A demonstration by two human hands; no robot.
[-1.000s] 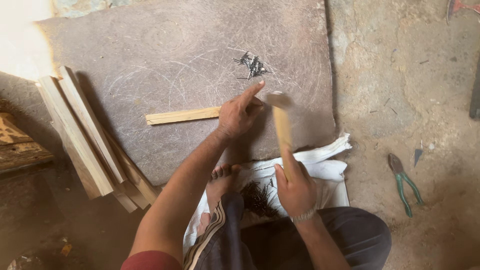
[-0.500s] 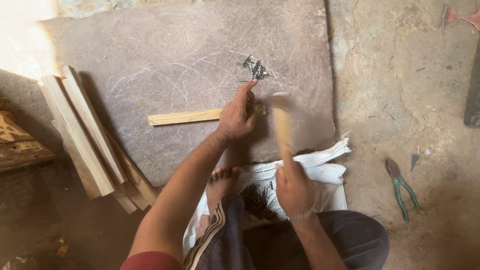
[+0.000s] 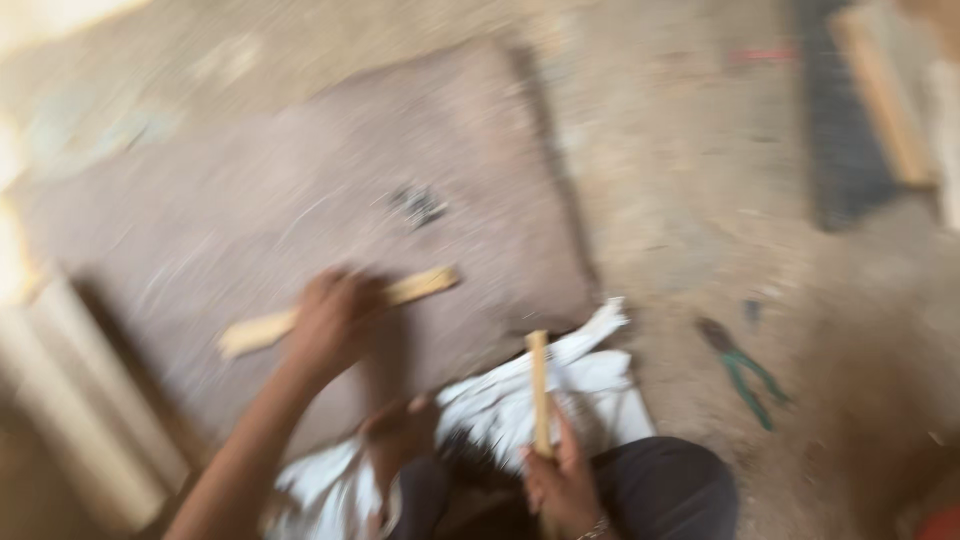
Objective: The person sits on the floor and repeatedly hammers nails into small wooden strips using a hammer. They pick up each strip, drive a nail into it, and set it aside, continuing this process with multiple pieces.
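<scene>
the whole view is smeared with motion, so fine detail is lost. the floor [image 3: 690,170] is rough, sandy-grey concrete, and on it lies a broad flat slab [image 3: 300,200] of dull brownish stone or board, scuffed with pale scratches. near the slab's middle sits a small dark cluster of metal bits [image 3: 418,205] — too blurred to tell what kind. at 9 o'clock pale wooden planks [image 3: 80,400] lean off the slab's edge. at 3 o'clock green-handled pliers [image 3: 745,368] lie alone on the concrete. a crumpled white sack [image 3: 590,375] spreads under the slab's near edge at 6 o'clock.

the left hand [image 3: 335,320] presses down over a thin pale wooden strip [image 3: 420,288] lying across the slab. the right hand [image 3: 560,485] is closed round a wooden handle [image 3: 539,385] — its head is not visible.
</scene>
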